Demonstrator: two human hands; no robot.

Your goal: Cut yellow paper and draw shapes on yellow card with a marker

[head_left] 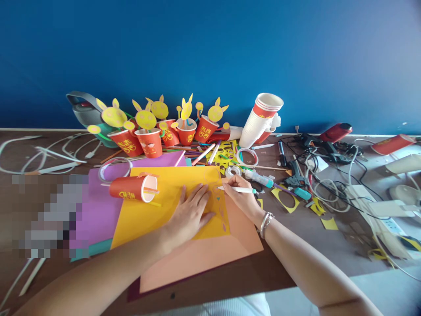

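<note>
Passable: air before the blue wall (210,52), upper frame; bare peach sheet (197,263), lower centre.
Obstructed: centre, left hand (190,210) flat on yellow sheet (167,188); mid-left, toppled red cup (126,188); upper left-centre, standing red cups (150,144) with yellow figures (145,119); upper right-centre, leaning cup stack (256,128); right, glue gun (295,177), cable tangle (332,197).

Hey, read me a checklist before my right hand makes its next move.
1. Right hand grips slim white pen with green end: ok.
2. Pen tip touching paper: cannot tell.
3. Left hand resting on rectangular golden-yellow paper sheet: ok.
4. Thin drawn outlines near its right edge, clear of left hand: ok.
5. Red paper cup with yellow print clear of sheet: not ok, lying across its left edge.
</note>
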